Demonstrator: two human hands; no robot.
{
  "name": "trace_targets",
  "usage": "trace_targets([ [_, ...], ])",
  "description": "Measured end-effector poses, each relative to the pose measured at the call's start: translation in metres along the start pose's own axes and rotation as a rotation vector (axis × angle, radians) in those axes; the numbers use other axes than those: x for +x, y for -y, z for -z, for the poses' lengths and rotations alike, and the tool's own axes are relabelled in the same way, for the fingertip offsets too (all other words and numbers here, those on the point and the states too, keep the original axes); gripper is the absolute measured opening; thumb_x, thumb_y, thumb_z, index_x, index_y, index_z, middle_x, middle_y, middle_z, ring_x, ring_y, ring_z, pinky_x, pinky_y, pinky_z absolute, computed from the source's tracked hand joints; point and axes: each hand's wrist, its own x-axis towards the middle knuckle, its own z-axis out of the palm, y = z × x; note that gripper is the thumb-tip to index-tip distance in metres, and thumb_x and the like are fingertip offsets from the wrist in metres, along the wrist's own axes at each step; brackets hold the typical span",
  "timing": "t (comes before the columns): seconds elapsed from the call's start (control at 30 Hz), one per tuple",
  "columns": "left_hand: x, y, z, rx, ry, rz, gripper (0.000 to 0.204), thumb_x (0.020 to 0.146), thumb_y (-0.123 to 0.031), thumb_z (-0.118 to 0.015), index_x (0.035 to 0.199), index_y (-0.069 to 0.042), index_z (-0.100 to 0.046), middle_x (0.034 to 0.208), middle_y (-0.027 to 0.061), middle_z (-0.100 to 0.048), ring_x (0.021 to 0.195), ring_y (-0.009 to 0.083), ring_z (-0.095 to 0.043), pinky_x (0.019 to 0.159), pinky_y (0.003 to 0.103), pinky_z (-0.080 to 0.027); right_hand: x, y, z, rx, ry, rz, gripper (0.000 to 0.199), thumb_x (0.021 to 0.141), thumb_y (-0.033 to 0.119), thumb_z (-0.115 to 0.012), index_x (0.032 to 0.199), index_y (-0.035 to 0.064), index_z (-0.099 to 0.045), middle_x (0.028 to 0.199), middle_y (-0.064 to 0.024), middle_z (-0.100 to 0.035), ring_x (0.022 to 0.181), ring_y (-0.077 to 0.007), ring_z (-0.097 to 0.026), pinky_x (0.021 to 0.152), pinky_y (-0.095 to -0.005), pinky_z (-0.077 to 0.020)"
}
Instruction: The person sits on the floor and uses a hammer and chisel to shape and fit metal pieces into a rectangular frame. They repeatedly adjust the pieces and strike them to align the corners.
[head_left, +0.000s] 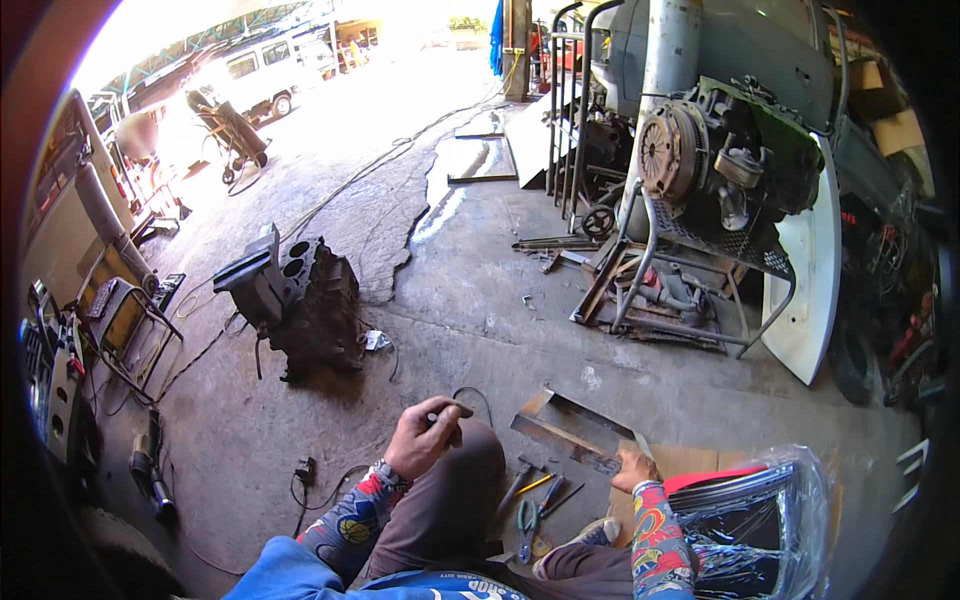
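Above my raised knee, my left hand (428,437) is closed in a fist. A small dark round end shows between its fingers, but I cannot make out what it is. My right hand (634,468) grips the near right corner of a rusty angle-iron frame (565,440), which is tilted low over the floor. On the concrete between my legs lie a hammer (515,484), pliers with blue-green handles (527,528), a yellow pencil-like stick (535,483) and a thin screwdriver-like tool (562,499).
Ahead on the left stands an engine block (315,310). Another engine (740,150) rests on a metal stand (640,270). Beside my right arm are cardboard (690,458) and a plastic-wrapped panel (750,530). A cable with a plug (305,470) crosses the floor; a grinder-like power tool (150,465) lies left.
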Motion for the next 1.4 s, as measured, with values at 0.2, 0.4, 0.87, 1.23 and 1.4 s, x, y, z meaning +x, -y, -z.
trace_targets([
  [0.2, 0.026, 0.026, -0.008, -0.07, 0.123, 0.147, 0.029, 0.106, -0.024, -0.053, 0.112, 0.001, -0.068, 0.085, 0.0041, -0.068, 0.076, 0.0096, -0.062, 0.068, 0.026, -0.051, -0.003, 0.011, 0.017, 0.015, 0.024, 0.003, 0.038, 0.066, 0.027, -0.074, 0.101, 0.0127, -0.072, 0.096, -0.0214, -0.072, 0.094, -0.0416, -0.069, 0.084, -0.0496, -0.056],
  [0.4, 0.103, 0.065, -0.039, -0.401, 0.307, 0.092, 0.037, 0.108, -0.03, -0.048, 0.115, 0.001, -0.067, 0.097, 0.0075, -0.071, 0.09, 0.0147, -0.067, 0.08, 0.031, -0.053, 0.013, 0.011, 0.033, 0.004, 0.015, -0.03, 0.038, 0.065, 0.027, -0.075, 0.101, 0.0144, -0.072, 0.096, -0.0191, -0.073, 0.094, -0.0389, -0.07, 0.085, -0.0479, -0.0558],
  [0.87, 0.225, 0.141, -0.076, 0.975, 0.48, 0.248, 0.055, 0.096, -0.049, -0.049, 0.113, 0.0, -0.07, 0.113, 0.0281, -0.069, 0.11, 0.0428, -0.066, 0.094, 0.05, -0.052, 0.036, 0.006, 0.052, -0.025, 0.15, -0.028, 0.04, 0.062, 0.025, -0.074, 0.1, 0.0133, -0.073, 0.094, -0.0187, -0.073, 0.092, -0.0378, -0.07, 0.084, -0.0453, -0.0556],
  [1.23, 0.216, 0.11, -0.09, 0.878, 0.542, 0.134, 0.067, 0.098, -0.064, -0.046, 0.12, -0.004, -0.067, 0.114, 0.0246, -0.07, 0.112, 0.0417, -0.066, 0.096, 0.049, -0.051, 0.027, 0.009, 0.038, -0.079, 0.128, -0.005, 0.038, 0.064, 0.031, -0.075, 0.098, 0.0137, -0.073, 0.096, -0.02, -0.072, 0.094, -0.0397, -0.069, 0.084, -0.0478, -0.0557],
  [1.4, 0.219, 0.13, -0.074, 0.981, 0.62, 0.095, 0.049, 0.095, -0.042, -0.05, 0.11, -0.001, -0.072, 0.109, 0.0249, -0.072, 0.108, 0.0393, -0.068, 0.091, 0.048, -0.053, 0.024, 0.004, 0.028, -0.04, 0.153, 0.012, 0.041, 0.061, 0.033, -0.079, 0.097, 0.0133, -0.074, 0.096, -0.0195, -0.073, 0.094, -0.0387, -0.07, 0.085, -0.0467, -0.0558],
])
